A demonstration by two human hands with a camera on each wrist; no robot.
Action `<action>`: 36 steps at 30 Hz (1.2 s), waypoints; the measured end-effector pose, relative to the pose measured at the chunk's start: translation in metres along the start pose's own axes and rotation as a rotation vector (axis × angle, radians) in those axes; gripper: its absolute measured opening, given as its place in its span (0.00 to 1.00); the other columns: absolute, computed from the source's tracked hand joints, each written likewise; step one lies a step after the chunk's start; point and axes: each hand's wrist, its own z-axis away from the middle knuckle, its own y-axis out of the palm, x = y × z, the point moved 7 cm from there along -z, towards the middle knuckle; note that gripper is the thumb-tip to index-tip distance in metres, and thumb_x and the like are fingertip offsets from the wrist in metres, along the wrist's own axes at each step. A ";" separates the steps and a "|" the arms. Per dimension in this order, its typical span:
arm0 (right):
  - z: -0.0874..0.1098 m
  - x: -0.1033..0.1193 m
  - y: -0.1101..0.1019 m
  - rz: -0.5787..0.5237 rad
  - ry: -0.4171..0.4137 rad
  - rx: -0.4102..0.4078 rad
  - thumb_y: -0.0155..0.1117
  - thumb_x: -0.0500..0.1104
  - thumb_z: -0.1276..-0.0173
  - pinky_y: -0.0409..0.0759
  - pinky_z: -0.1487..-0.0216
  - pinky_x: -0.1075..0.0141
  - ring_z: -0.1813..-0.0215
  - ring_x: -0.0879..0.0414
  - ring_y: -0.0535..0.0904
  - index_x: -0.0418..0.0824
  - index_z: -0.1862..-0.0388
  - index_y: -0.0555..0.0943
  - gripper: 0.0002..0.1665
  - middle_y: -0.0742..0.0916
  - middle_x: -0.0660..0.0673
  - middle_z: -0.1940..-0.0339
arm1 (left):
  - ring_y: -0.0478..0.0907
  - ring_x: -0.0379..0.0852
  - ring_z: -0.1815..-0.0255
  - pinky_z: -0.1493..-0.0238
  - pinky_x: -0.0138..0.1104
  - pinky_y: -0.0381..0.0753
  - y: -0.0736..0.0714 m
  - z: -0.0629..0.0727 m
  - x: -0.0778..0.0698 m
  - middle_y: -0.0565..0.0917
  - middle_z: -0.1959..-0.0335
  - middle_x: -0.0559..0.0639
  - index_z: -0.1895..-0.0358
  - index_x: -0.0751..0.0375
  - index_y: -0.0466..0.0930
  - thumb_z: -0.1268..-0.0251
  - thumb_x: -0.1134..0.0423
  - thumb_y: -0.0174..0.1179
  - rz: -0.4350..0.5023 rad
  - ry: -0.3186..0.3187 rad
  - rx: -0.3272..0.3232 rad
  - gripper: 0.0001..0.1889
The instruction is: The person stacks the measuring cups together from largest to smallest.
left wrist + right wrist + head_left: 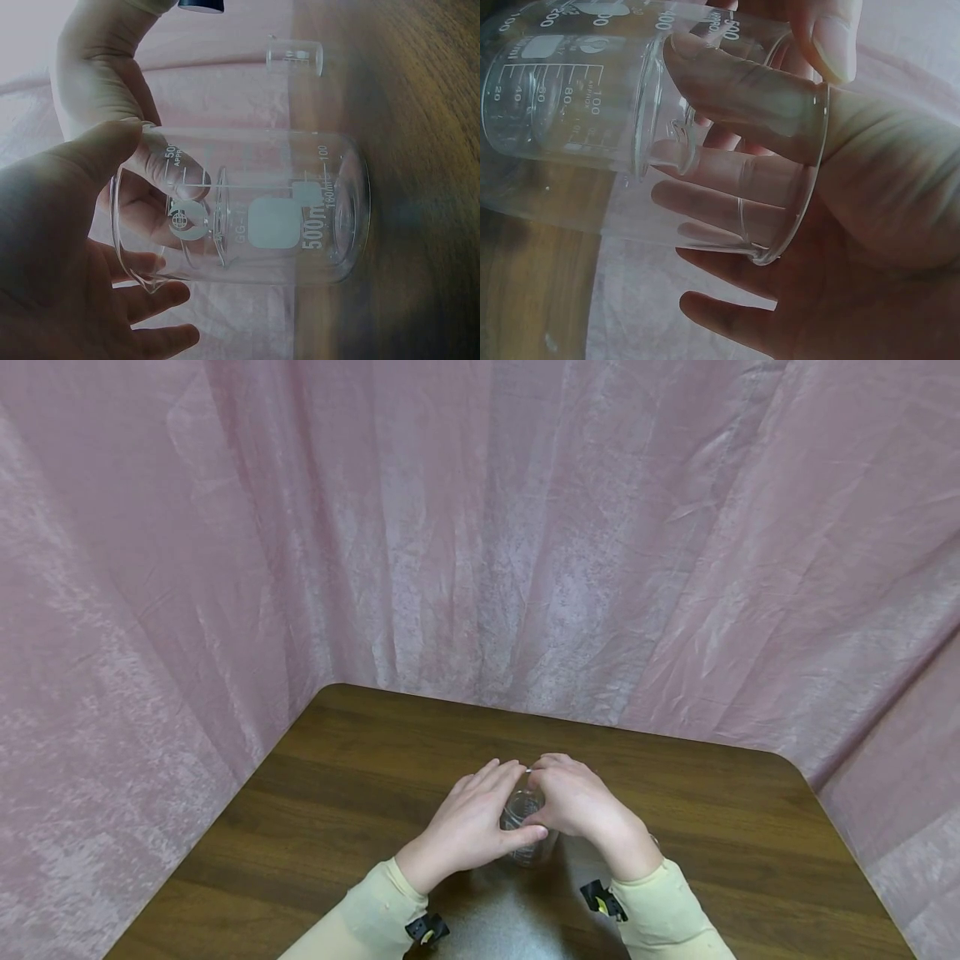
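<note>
A clear glass 500 ml beaker (274, 225) stands upright on the wooden table between the hands. My left hand (468, 822) holds it round the upper rim, thumb on the near side and fingers along the far side. Inside it, a smaller graduated glass beaker (547, 112) shows through the wall in the right wrist view. My right hand (581, 797) reaches down through the mouth of the big beaker, thumb and fingertips at the small beaker's rim. Its outer fingers (727, 319) extend past the big beaker's spout. Clear layers of glass overlap the fingertips.
Another small glass beaker (296, 58) stands farther off on the table in the left wrist view. The brown wooden table (360, 760) has rounded far corners. Pink curtains (480, 527) hang behind it and along both sides.
</note>
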 end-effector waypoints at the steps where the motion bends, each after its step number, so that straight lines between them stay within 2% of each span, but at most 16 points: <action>1: 0.000 0.000 0.000 0.001 -0.002 0.000 0.92 0.49 0.48 0.81 0.32 0.44 0.28 0.40 0.80 0.43 0.63 0.91 0.20 0.90 0.43 0.44 | 0.61 0.59 0.13 0.20 0.64 0.65 0.000 0.000 0.000 0.69 0.15 0.52 0.13 0.55 0.65 0.26 0.26 0.62 -0.001 0.000 0.000 0.50; 16: -0.001 0.001 0.002 0.008 -0.024 0.015 0.93 0.49 0.48 0.83 0.42 0.49 0.38 0.44 0.82 0.43 0.65 0.90 0.19 0.87 0.51 0.55 | 0.61 0.58 0.13 0.19 0.63 0.65 0.000 0.000 0.000 0.69 0.15 0.52 0.13 0.55 0.65 0.26 0.26 0.62 0.000 -0.001 0.000 0.49; 27: -0.001 0.002 0.001 -0.001 -0.015 0.010 0.93 0.48 0.48 0.83 0.40 0.47 0.39 0.42 0.83 0.41 0.61 0.92 0.20 0.89 0.46 0.50 | 0.61 0.58 0.13 0.20 0.63 0.65 0.000 0.000 0.000 0.69 0.15 0.52 0.14 0.55 0.65 0.26 0.26 0.62 0.003 -0.003 0.001 0.49; 36: 0.000 0.002 0.000 -0.016 -0.003 0.003 0.93 0.48 0.47 0.82 0.35 0.46 0.33 0.41 0.82 0.41 0.60 0.92 0.21 0.89 0.43 0.45 | 0.61 0.59 0.13 0.20 0.63 0.65 0.001 0.000 0.001 0.70 0.15 0.52 0.14 0.55 0.66 0.26 0.26 0.61 0.011 0.005 -0.001 0.49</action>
